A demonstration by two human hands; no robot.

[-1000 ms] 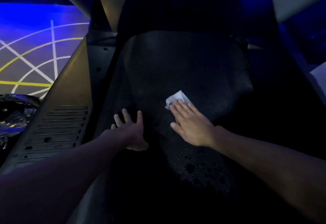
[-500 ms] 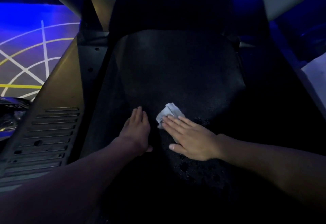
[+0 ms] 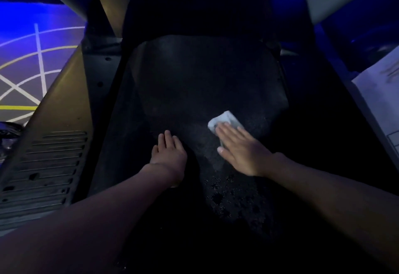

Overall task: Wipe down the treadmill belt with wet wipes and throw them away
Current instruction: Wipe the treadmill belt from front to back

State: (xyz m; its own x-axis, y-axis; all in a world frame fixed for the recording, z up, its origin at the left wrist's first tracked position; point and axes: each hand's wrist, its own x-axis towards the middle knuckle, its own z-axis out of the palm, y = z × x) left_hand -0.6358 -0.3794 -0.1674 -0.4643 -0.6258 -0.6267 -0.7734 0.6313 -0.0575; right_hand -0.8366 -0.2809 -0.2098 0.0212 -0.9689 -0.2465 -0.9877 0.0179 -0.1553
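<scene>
A single wide-angle camera sits on the person's head and looks forward and steeply down along the treadmill belt, which fills the centre of the frame. The view is close. Both forearms enter from the lower corners, with the left hand and right hand just below centre. Straight edges bow toward the sides, and the floor shows at upper left.

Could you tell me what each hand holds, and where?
Nothing is gripped: the right hand presses flat on the near part of the wipe; the left hand rests on the belt.
</scene>
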